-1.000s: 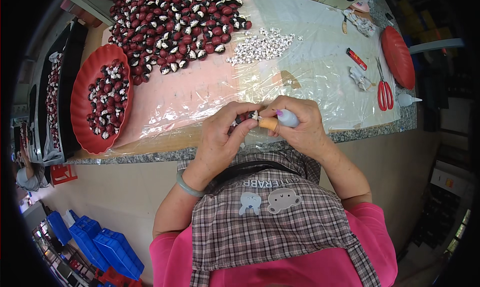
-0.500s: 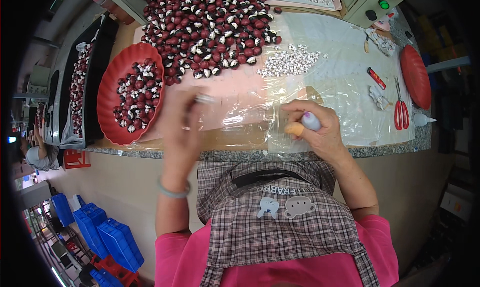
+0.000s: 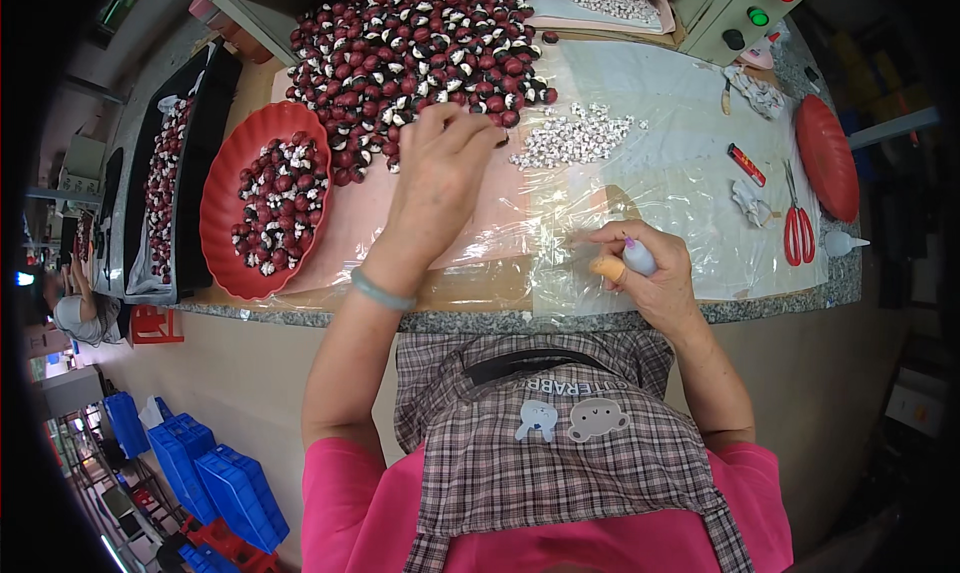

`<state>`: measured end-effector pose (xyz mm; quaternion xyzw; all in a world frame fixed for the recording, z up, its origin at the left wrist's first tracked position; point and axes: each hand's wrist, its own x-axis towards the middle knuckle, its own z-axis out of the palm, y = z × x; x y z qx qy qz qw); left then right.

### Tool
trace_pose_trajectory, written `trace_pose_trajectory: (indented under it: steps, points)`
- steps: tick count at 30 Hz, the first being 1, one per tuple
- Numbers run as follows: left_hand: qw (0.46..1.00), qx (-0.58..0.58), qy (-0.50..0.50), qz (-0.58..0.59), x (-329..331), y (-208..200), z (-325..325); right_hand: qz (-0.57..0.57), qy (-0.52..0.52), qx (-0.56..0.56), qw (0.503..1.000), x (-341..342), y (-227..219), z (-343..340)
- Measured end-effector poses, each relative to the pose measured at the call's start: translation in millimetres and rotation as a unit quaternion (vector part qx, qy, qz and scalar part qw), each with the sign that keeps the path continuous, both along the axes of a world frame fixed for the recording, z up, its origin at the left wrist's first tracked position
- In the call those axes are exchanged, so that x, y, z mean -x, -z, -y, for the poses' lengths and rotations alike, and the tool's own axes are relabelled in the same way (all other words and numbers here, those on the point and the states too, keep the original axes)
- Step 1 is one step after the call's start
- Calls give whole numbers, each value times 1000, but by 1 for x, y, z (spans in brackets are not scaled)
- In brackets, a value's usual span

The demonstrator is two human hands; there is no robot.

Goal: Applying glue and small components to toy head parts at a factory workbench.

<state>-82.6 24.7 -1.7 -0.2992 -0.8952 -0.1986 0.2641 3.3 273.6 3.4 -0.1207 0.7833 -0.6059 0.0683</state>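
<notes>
Bent over the near edge of a big heap of dark red, black and white balls [image 3: 350, 63], my left hand [image 3: 440, 178] has its fingers apart; the undersides of the fingertips are hidden. Just right of it lie small white beads [image 3: 570, 138] in a loose patch. My right hand [image 3: 655, 273] is wrapped around a small pale squeeze bottle [image 3: 637, 257] with a purple tip, held above the clear plastic sheet near the table edge. Its thumb wears an orange finger cover [image 3: 607, 267]. A red scalloped bowl [image 3: 222, 243] on the left holds similar balls with white bits.
Red-handled scissors [image 3: 798, 235], a red tube-like cutter [image 3: 746, 165], crumpled tissue [image 3: 751, 203] and another small bottle [image 3: 843, 243] lie to the right. A red dish [image 3: 828, 158] stands at the far right edge. A black tray [image 3: 205, 113] of balls is at left; a metal box [image 3: 745, 23] with lights stands behind.
My left hand has moved from beside the red bowl, right and away from me, to the heap's near edge. My right hand keeps the bottle, shifted slightly right and nearer me.
</notes>
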Motion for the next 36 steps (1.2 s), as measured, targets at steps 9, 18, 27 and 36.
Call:
trace_pose_trajectory:
  steps: [9,18,27,36]
  points:
    - [998,65,15,-8,15,6,-16,20,2,-12,1000,-3,0,-11]
    - [765,-495,74,405,-48,3,-4,95,15,180,979,-1,5,-14]
    - [465,-654,109,586,-86,3,-19,70,68,220,971,2,6,-13]
    - [508,-627,106,581,-94,5,-26,5,122,145,982,-9,-26,1]
